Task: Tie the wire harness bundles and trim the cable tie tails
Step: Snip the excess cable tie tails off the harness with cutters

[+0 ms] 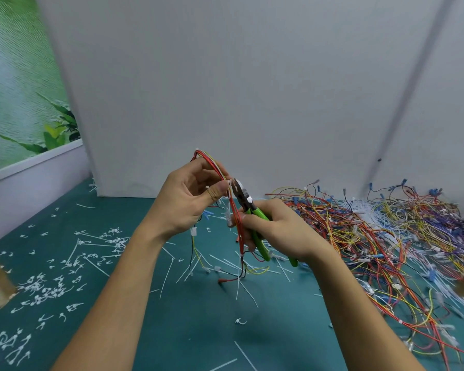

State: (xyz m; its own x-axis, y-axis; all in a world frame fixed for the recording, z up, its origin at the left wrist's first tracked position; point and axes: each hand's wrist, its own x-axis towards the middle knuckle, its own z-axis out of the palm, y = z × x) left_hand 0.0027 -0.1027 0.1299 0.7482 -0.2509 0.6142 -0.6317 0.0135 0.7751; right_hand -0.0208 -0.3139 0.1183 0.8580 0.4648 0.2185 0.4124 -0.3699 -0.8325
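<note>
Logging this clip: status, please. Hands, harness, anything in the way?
Left hand pinches wire harness, held up. Right hand grips green cutters, jaws at the bundle by the left thumb. Cut tails litter mat; nothing blocking.

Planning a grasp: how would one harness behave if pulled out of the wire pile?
Probably floppy: the harness in the left hand droops in loose strands. Likely to snag and drag neighbours, since the wire pile is a dense tangle. Probably light, as the wires look thin.
</note>
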